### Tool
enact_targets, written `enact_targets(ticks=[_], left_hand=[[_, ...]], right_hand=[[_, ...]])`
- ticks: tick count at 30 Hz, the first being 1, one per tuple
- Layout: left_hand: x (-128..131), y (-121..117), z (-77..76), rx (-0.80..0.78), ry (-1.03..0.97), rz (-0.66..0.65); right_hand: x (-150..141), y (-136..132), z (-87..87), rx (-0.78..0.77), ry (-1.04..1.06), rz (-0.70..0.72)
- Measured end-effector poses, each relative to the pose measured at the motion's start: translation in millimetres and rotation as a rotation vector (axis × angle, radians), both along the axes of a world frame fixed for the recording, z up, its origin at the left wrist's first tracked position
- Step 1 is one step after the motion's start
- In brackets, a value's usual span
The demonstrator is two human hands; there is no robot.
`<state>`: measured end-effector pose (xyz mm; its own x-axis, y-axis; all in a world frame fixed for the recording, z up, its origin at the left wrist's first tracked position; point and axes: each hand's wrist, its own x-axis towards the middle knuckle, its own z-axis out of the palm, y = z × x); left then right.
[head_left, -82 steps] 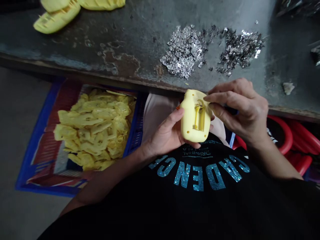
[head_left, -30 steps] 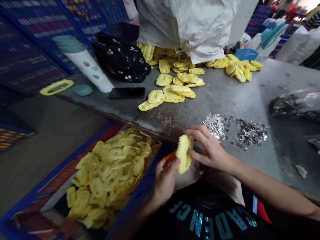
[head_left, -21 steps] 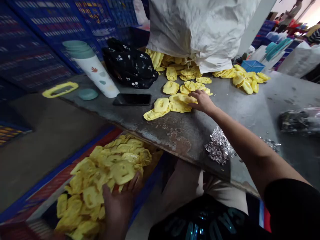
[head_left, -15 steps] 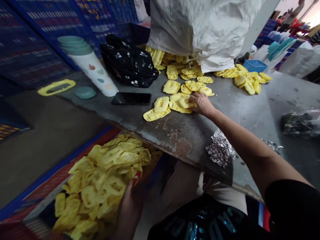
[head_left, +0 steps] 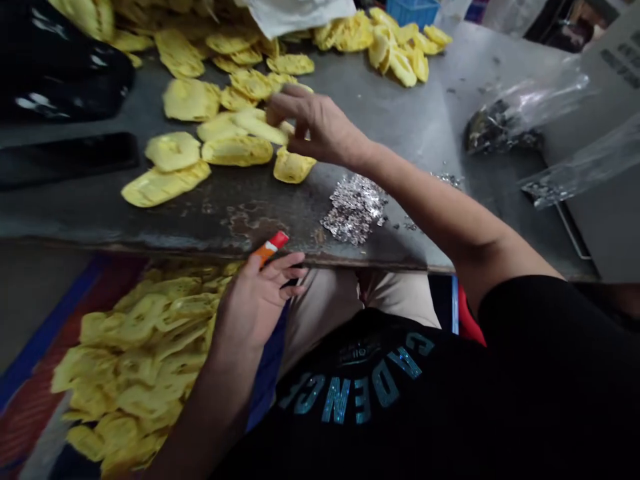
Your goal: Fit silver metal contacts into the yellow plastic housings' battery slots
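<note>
Right hand [head_left: 327, 127]: fingers curling over yellow shells [head_left: 237, 151], can't tell if pinching
Left hand [head_left: 251, 299]: fingers spreading loosely beside bench [head_left: 400, 113]
Shell pickup: seemingly underway, next move likely calling for secure grip

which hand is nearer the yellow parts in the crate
Left. The left hand is close beside the crated yellow parts; the right hand is farther off, over the tabletop.

Two hands [head_left: 253, 303], one phone [head_left: 70, 159], two clear bags [head_left: 555, 93] of metal bits [head_left: 495, 132] — yellow shells [head_left: 237, 151] beyond counting.
</note>
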<state>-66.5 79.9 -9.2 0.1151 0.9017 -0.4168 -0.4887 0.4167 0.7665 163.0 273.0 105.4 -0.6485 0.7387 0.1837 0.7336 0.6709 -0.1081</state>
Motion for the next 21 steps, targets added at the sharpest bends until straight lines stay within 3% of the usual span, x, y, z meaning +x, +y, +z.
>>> enact_targets(ticks=[2, 4, 6, 7, 9, 13, 15, 17, 18, 21], left_hand=[[-2.4, 0.6, 6.6, -0.046, -0.027, -0.089], [-3.2, -3.3, 9.1, -0.07, -0.005, -0.158], [0.6, -10.5, 5.4, -0.148, 0.03, -0.27], [4.3, -14.8, 2.2, -0.208, 0.041, -0.35], [12.9, -23.1, -2.6, -0.338, 0.06, -0.565], [20.1, -33.3, 10.6, -0.326, 0.162, -0.908], [16.0, -35.2, 26.9, -0.238, 0.257, -0.99], [11.9, -35.9, 42.8, -0.13, 0.43, -0.965], [11.5, -35.9, 49.3, -0.087, 0.498, -0.99], [18.1, -34.8, 61.1, -0.04, 0.65, -1.1]], right_hand=[[7.5, -45.0, 9.6, 0.062, -0.016, 0.109], [19.2, -101.2, 5.9, 0.277, -0.171, 0.525], [32.9, -155.0, -11.5, 0.486, -0.118, 0.815], [40.0, -177.6, -23.3, 0.563, -0.031, 0.91], [55.5, -212.0, -47.5, 0.626, 0.079, 0.887], [102.1, -246.6, -81.1, 0.556, 0.163, 0.661], [136.6, -250.4, -91.5, 0.398, 0.226, 0.334], [174.2, -244.9, -100.6, 0.211, 0.338, -0.183], [191.6, -238.8, -104.9, 0.175, 0.359, -0.351], [226.8, -214.2, -113.9, 0.045, 0.301, -0.657]])
